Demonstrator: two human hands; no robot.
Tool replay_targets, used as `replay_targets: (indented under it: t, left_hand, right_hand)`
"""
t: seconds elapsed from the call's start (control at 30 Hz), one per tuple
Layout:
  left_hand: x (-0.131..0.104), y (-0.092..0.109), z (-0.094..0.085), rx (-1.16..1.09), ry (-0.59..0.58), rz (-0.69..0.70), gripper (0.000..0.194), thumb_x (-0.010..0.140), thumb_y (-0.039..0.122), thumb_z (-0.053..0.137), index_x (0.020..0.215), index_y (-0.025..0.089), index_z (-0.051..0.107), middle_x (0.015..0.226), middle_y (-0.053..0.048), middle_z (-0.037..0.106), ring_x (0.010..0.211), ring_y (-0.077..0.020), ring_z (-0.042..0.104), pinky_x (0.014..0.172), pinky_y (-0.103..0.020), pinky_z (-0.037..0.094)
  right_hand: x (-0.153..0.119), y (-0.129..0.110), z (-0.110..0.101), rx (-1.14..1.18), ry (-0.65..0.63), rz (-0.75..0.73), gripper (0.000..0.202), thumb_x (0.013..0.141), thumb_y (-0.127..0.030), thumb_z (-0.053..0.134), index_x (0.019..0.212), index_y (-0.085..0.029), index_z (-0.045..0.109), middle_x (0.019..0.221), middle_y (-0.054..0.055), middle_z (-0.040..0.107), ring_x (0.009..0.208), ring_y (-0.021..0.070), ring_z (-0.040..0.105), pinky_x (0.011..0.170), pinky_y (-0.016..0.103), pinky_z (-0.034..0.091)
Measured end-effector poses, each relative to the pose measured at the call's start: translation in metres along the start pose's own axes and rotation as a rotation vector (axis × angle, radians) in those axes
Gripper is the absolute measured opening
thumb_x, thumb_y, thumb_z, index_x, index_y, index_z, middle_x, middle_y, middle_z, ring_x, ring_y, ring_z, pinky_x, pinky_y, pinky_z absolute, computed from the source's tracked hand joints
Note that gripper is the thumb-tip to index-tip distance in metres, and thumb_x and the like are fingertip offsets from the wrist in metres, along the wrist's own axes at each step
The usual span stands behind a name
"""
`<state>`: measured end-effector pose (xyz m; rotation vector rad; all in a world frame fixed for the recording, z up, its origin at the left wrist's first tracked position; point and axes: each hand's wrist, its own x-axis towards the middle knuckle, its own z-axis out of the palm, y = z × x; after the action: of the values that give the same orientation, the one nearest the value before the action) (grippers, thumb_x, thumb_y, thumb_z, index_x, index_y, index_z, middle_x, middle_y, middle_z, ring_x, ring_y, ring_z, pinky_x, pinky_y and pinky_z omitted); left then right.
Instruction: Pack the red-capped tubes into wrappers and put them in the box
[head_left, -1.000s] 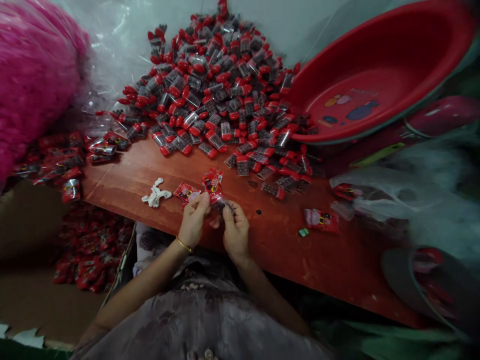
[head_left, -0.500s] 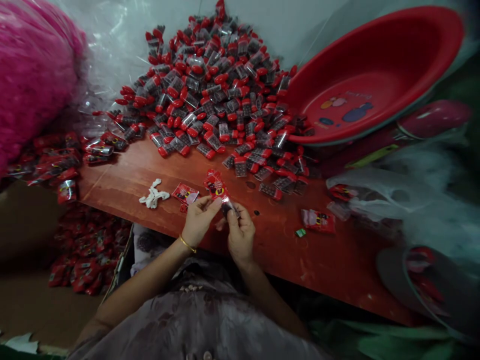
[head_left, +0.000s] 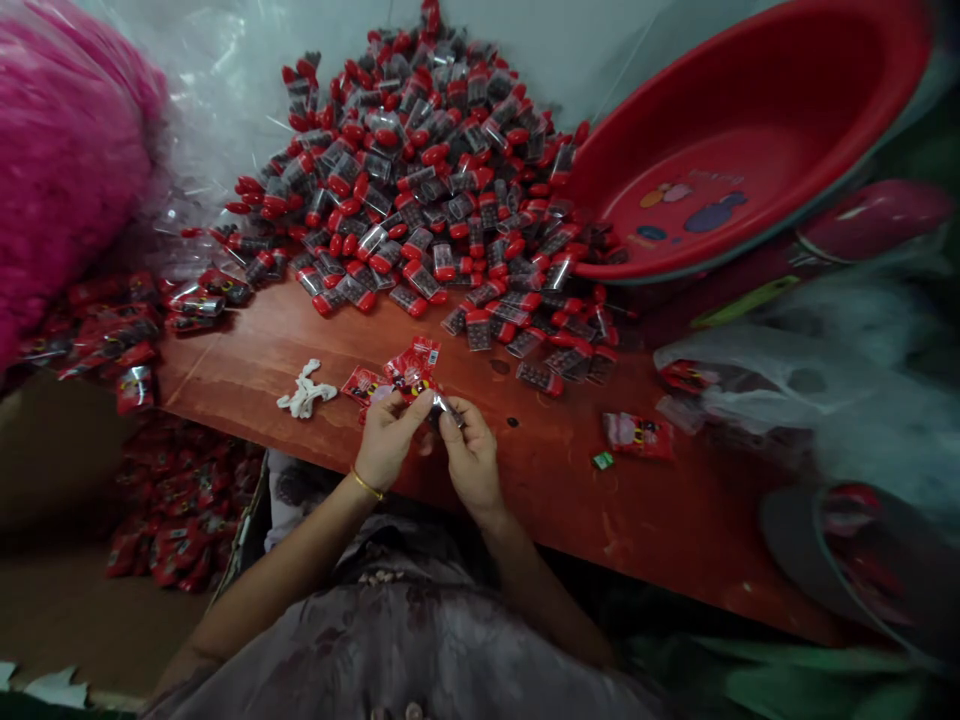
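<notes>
Both hands meet over the near part of the brown table (head_left: 540, 480). My left hand (head_left: 388, 440), with a gold bangle at its wrist, pinches a red printed plastic packet (head_left: 412, 372). My right hand (head_left: 472, 455) grips the packet's lower right end, where a dark, shiny piece shows between the fingertips; whether it lies inside the packet I cannot tell. Another red packet (head_left: 363, 384) lies on the table just left of my left hand. Farther left is a crumpled white strip (head_left: 306, 390). Beyond my hands rises a large pile of clear, red-capped containers with dark contents (head_left: 420, 200).
A red basin (head_left: 750, 130) leans tilted at the back right. Pink bagged material (head_left: 67, 150) stands at the left, above filled red packets (head_left: 112, 320). More packets sit in a box below (head_left: 172, 500). One packet (head_left: 637, 436) and a green scrap (head_left: 602, 460) lie to the right.
Both hands have shifted slightly left with the packet. The packet has turned, its top now pointing more to the left and showing a barcode corner.
</notes>
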<state>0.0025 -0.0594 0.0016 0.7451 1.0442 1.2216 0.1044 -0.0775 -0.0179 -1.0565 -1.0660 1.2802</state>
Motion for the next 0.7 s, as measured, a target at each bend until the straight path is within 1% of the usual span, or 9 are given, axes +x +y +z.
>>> replay_targets:
  t: [0.1,0.17,0.23,0.3,0.4,0.5,0.6,0.63,0.7]
  left_hand:
    - [0.005,0.000,0.001,0.005,0.005,0.036,0.031,0.069,0.042,0.069,0.070,0.012,0.065,0.058,0.000,0.059,0.043,-0.0058,0.048,0.041,-0.017,0.038]
    - [0.006,-0.003,0.002,-0.023,0.025,0.033,0.030,0.067,0.041,0.071,0.070,0.012,0.066,0.062,-0.002,0.062,0.054,-0.0079,0.055,0.051,-0.018,0.044]
    - [0.004,-0.007,0.003,-0.045,0.027,-0.002,0.030,0.066,0.041,0.072,0.073,0.012,0.068,0.068,-0.003,0.065,0.061,-0.0096,0.058,0.059,-0.020,0.047]
    - [-0.001,-0.010,0.004,-0.047,0.008,-0.042,0.032,0.065,0.043,0.072,0.072,0.012,0.069,0.065,-0.003,0.064,0.058,-0.0095,0.056,0.058,-0.021,0.046]
    - [-0.010,-0.011,0.002,-0.079,-0.025,-0.095,0.032,0.063,0.043,0.073,0.064,0.012,0.066,0.056,0.000,0.060,0.052,-0.0076,0.052,0.056,-0.020,0.045]
    - [-0.015,-0.007,-0.004,-0.149,-0.030,-0.148,0.030,0.060,0.041,0.077,0.062,0.014,0.065,0.060,0.000,0.063,0.056,-0.0078,0.055,0.059,-0.019,0.046]
    - [-0.018,0.001,-0.013,-0.167,-0.046,-0.259,0.034,0.056,0.043,0.079,0.066,0.013,0.065,0.067,-0.003,0.067,0.063,-0.0128,0.062,0.065,-0.024,0.050]
    - [-0.019,0.004,-0.017,-0.154,-0.061,-0.303,0.035,0.056,0.044,0.078,0.066,0.013,0.064,0.068,-0.005,0.068,0.066,-0.0154,0.064,0.067,-0.027,0.052]
    - [-0.024,0.010,-0.033,-0.114,-0.050,-0.369,0.037,0.057,0.046,0.078,0.065,0.012,0.064,0.069,-0.008,0.069,0.071,-0.0204,0.067,0.071,-0.033,0.054]
  right_hand:
    - [-0.002,0.001,-0.007,0.009,-0.032,0.030,0.021,0.085,-0.039,0.052,0.094,-0.020,0.055,0.061,-0.004,0.063,0.052,0.0111,0.058,0.058,0.025,0.047]
    - [-0.002,0.001,-0.011,-0.029,-0.012,0.042,0.022,0.082,-0.039,0.056,0.090,-0.019,0.056,0.054,-0.005,0.062,0.048,0.0114,0.059,0.056,0.024,0.046]
    - [-0.001,0.000,-0.014,-0.037,0.009,0.045,0.024,0.078,-0.041,0.060,0.085,-0.019,0.056,0.049,-0.006,0.061,0.044,0.0114,0.058,0.052,0.024,0.046]
    - [0.003,0.000,-0.015,0.008,0.017,0.062,0.027,0.073,-0.043,0.066,0.076,-0.019,0.053,0.048,-0.006,0.060,0.040,0.0110,0.056,0.047,0.023,0.044]
    - [0.010,0.002,-0.012,0.079,0.014,0.099,0.037,0.063,-0.042,0.074,0.061,-0.021,0.044,0.045,-0.008,0.056,0.036,0.0093,0.052,0.041,0.021,0.041]
    - [0.015,0.006,-0.003,0.080,0.029,0.078,0.047,0.054,-0.042,0.079,0.054,-0.021,0.037,0.049,-0.008,0.053,0.035,0.0064,0.046,0.037,0.019,0.036]
    - [0.017,0.011,0.006,-0.043,0.032,-0.007,0.052,0.051,-0.049,0.078,0.051,-0.021,0.034,0.053,-0.007,0.053,0.041,0.0061,0.045,0.041,0.019,0.037]
    - [0.018,0.011,0.007,-0.141,0.015,-0.041,0.051,0.052,-0.051,0.076,0.051,-0.021,0.035,0.053,-0.006,0.053,0.043,0.0070,0.045,0.043,0.020,0.038]
    - [0.022,0.007,0.001,-0.415,-0.029,-0.123,0.041,0.061,-0.052,0.071,0.057,-0.021,0.046,0.055,-0.005,0.055,0.049,0.0099,0.049,0.050,0.022,0.041]
